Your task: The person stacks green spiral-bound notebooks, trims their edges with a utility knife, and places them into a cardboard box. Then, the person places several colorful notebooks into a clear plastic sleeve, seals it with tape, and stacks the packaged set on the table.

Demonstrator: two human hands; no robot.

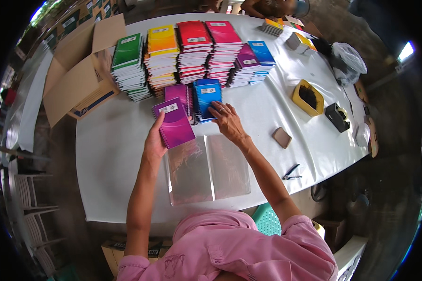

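My left hand (pixel 155 140) is closed on a purple spiral notebook (pixel 179 129), held tilted above the table in front of a short purple stack (pixel 185 92). My right hand (pixel 228 120) rests its fingers on the blue notebook (pixel 207 97) that tops a small stack beside it; whether it grips the cover is unclear. Behind stand tall stacks of notebooks: green (pixel 127 50), yellow (pixel 162 39), red (pixel 193 33) and pink (pixel 223 32). Lower purple (pixel 247 57) and blue (pixel 261 51) stacks adjoin them. Clear plastic sleeves (pixel 190 175) lie flat between my forearms.
An open cardboard box (pixel 72 84) stands at the left. On the right are a yellow tub (pixel 308 97) with dark contents, a black holder (pixel 336 118), a small brownish dish (pixel 282 137), pliers (pixel 291 172) and a plastic bag (pixel 349 61). Another person's arms (pixel 267 8) show at the far edge.
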